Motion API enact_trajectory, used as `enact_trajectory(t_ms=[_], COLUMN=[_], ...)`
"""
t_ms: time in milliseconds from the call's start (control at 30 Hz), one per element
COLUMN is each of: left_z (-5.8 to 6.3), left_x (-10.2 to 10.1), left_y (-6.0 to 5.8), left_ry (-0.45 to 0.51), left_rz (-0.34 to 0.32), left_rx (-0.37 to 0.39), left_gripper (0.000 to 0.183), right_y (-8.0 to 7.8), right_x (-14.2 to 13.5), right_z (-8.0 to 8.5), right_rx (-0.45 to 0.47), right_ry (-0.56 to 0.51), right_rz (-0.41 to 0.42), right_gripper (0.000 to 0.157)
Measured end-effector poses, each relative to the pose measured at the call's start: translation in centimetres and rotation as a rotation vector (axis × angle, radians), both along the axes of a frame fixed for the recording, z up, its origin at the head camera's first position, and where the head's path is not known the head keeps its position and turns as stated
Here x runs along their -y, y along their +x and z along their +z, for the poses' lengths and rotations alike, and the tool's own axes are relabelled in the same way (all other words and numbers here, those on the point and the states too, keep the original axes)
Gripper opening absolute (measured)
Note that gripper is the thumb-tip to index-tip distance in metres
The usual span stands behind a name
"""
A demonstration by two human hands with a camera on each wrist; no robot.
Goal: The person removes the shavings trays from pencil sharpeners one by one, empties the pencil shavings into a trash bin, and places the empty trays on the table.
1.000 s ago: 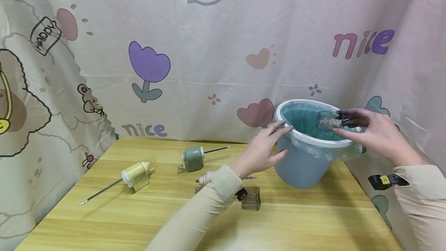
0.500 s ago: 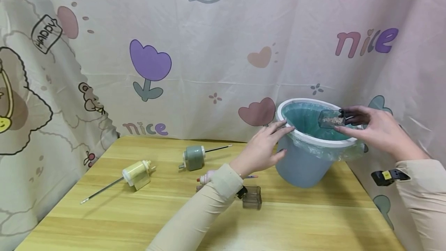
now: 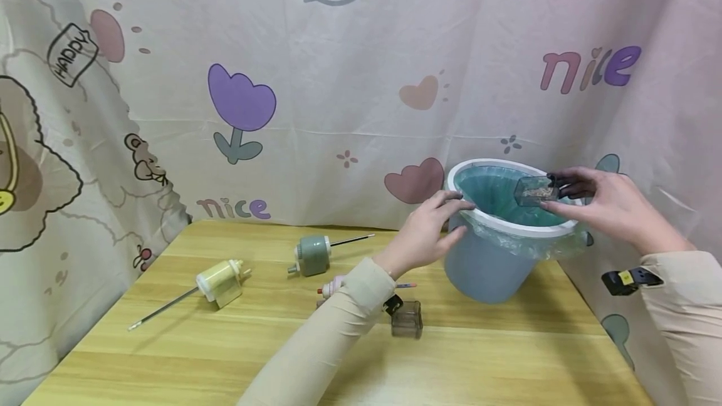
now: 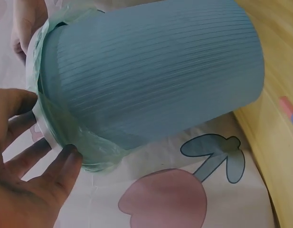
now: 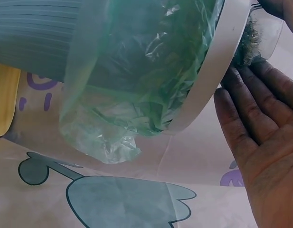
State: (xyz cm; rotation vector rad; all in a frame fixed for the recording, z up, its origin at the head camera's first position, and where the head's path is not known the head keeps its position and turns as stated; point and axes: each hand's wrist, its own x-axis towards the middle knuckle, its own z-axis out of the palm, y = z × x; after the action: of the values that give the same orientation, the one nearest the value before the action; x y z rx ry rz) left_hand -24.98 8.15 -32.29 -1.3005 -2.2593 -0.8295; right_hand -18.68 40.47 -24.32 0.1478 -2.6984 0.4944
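In the head view, my right hand point(image 3: 615, 205) pinches a small clear shavings drawer point(image 3: 534, 193) over the mouth of a lined blue-grey trash can point(image 3: 491, 268). Pencil shavings lie along its lower side. The right wrist view shows darkly smudged fingers point(image 5: 260, 102) against the drawer, which is partly hidden behind the white rim. My left hand point(image 3: 420, 230) holds the rim at its left: fingers reach over it, the thumb lies outside. Smudged fingertips point(image 4: 68, 152) rest by the green liner bag point(image 4: 80, 135) in the left wrist view.
A yellow pencil sharpener point(image 3: 220, 282) and a green pencil sharpener point(image 3: 313, 255), each with a pencil inserted, lie on the wooden table point(image 3: 169, 362). A pink sharpener point(image 3: 331, 287) is partly behind my left sleeve. Near it sits a brown see-through box point(image 3: 407, 319). A printed curtain point(image 3: 338, 93) hangs behind.
The drawer has shifted slightly right and tilted a little in my right hand; the shavings stay inside. My left fingers bend slightly more at the rim.
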Motion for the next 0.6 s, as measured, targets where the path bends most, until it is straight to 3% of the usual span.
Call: enact_trajectory(t_ms=[200,600], left_z=[0.3,0.0], left_x=[-0.8,-1.8], left_y=[-0.7,-0.9], left_ry=[0.120,0.192], left_rz=[0.002,0.053], left_rx=[0.060,0.089], left_gripper=[0.020,0.013], right_y=[-0.1,-0.3], right_x=[0.3,0.4], right_z=[0.2,0.8], right_rx=[0.012,-0.048], right_ry=[0.029,0.066], right_rz=[-0.006,0.029], right_gripper=[0.068,0.067])
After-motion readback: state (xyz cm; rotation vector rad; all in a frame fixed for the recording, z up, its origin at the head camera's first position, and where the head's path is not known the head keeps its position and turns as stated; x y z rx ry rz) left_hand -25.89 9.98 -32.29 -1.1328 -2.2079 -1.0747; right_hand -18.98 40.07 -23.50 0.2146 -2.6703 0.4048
